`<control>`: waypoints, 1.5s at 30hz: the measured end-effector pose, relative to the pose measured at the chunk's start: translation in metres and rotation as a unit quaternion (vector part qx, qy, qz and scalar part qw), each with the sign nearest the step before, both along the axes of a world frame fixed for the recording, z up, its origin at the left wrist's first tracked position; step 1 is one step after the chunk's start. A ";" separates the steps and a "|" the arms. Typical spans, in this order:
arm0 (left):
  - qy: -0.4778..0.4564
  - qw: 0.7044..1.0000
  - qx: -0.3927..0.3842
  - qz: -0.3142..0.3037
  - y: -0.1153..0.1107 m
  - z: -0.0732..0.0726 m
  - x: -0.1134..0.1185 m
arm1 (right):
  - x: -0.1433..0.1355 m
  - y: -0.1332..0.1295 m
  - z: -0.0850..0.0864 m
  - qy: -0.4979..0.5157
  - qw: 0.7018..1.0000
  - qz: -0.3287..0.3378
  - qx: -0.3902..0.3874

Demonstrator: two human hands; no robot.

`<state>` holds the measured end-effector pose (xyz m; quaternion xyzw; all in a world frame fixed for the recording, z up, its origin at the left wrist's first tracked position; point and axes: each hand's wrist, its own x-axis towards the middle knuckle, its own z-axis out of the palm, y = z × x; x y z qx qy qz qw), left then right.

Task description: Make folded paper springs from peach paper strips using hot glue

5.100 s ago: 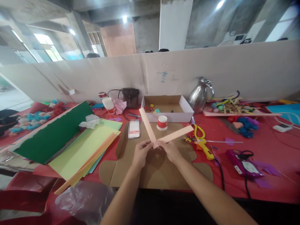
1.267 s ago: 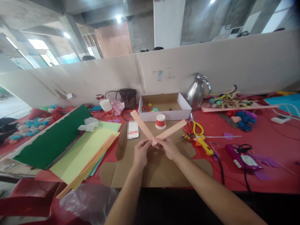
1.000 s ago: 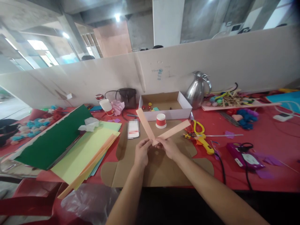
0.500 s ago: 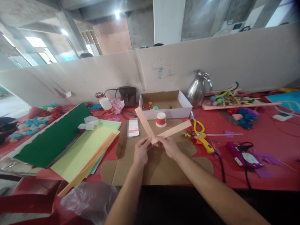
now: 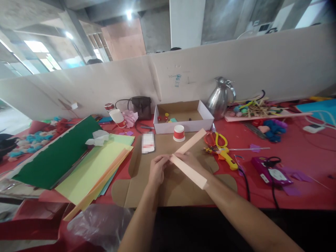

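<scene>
1. Head view: left hand (image 5: pixel 157 169) and right hand (image 5: pixel 192 161) both had the peach paper strip (image 5: pixel 189 172) pinched, pretty much mid-frame.
2. Red-and-white cup (image 5: pixel 179 133) sat just above, on the flattened cardboard (image 5: pixel 178 194).

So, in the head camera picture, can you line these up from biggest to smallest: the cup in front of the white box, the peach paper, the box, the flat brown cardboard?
Brown cardboard
White box
Peach paper, both strips together
Cup

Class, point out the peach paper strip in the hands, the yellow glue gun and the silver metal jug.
Peach paper strip (image 5: pixel 189 172): head view, lower length.
Yellow glue gun (image 5: pixel 229 160): head view, handle.
Silver metal jug (image 5: pixel 218 101): head view, body.
</scene>
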<state>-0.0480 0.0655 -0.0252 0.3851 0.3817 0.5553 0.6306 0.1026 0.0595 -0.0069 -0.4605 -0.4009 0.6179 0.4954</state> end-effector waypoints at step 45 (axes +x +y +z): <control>0.030 0.999 -0.012 0.025 0.009 0.002 0.005 | -0.013 0.004 -0.023 -0.010 0.995 -0.071 0.066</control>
